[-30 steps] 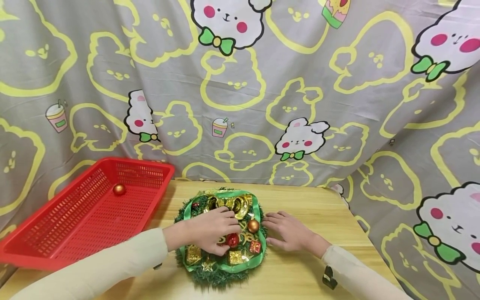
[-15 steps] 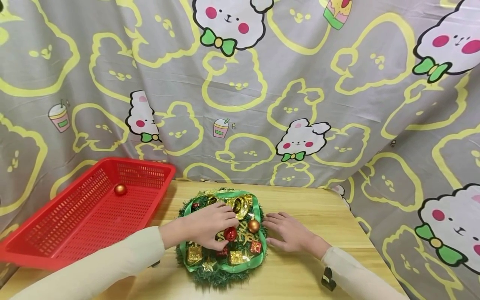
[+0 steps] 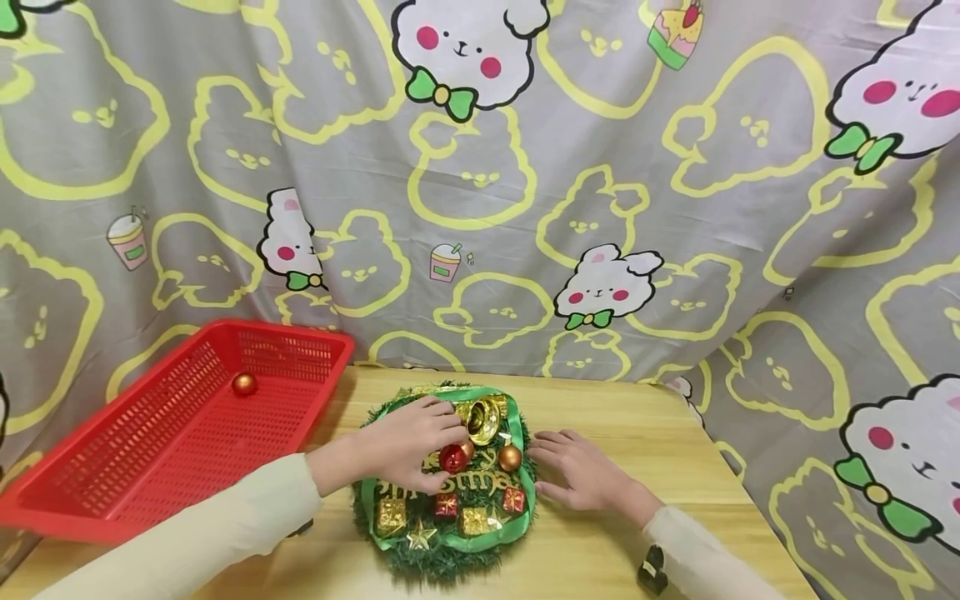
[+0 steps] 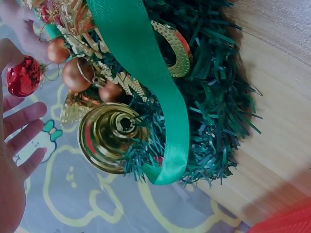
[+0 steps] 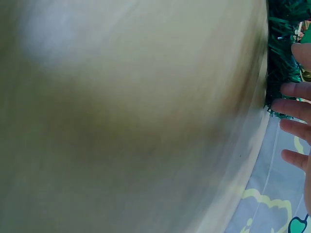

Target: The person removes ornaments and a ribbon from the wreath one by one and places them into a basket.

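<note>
A green tinsel wreath (image 3: 435,568) lies on the wooden table, looped with green ribbon (image 4: 146,53) and gold lettering (image 3: 480,482). My left hand (image 3: 408,443) is over its left half, pinching a shiny red bauble (image 4: 23,76) between thumb and fingers, with the other fingers spread. Behind that bauble are copper baubles (image 4: 77,75) and a gold bell (image 3: 483,419). Wrapped mini gift boxes (image 3: 391,517) and a gold star (image 3: 421,535) decorate the near side. At the wreath's right edge my right hand (image 3: 581,468) rests its outstretched fingers against the tinsel.
A red plastic basket (image 3: 202,454) stands on the left of the table (image 3: 615,542), with one copper bauble (image 3: 244,383) inside. A grey patterned curtain (image 3: 495,242) hangs behind the table's back edge.
The red bauble has moved back and slightly left with my left hand, uncovering more gold lettering and a red gift box. My right hand has stayed at the wreath's edge.
</note>
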{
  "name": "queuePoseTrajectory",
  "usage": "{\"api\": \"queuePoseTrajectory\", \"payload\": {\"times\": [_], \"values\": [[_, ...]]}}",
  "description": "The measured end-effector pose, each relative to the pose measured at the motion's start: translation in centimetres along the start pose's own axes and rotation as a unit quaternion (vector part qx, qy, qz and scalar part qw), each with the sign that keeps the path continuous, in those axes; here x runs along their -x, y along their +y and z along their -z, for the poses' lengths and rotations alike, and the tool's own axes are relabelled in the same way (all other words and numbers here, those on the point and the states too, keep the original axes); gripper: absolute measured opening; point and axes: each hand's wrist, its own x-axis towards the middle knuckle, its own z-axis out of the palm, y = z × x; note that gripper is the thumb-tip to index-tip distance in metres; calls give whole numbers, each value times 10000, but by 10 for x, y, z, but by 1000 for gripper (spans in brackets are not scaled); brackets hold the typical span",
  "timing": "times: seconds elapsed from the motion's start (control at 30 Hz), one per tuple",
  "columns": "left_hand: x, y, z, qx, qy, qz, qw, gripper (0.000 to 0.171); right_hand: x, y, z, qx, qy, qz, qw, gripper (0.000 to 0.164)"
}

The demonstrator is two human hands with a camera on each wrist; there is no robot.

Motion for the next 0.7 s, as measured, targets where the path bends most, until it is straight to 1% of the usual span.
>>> {"api": "queuePoseTrajectory", "payload": {"times": [0.1, 0.3, 0.43, 0.53, 0.7], "values": [[2, -2, -2, -9, 63, 43, 10000, 47, 1, 0, -1, -18, 44, -33, 10000, 57], [7, -6, -3, 32, 139, 208, 9997, 43, 0, 1, -3, -111, 167, -8, 9998, 56], [9, -7, -2, 57, 236, 180, 9995, 43, -2, 0, 0, -214, 137, -8, 9997, 55], [9, -8, 0, 48, 279, 147, 9995, 43, -2, -1, 4, -289, 61, -85, 9995, 54], [9, -10, 3, 51, 357, 127, 9993, 42, -3, -2, 6, -302, 39, -129, 9995, 55]]}}
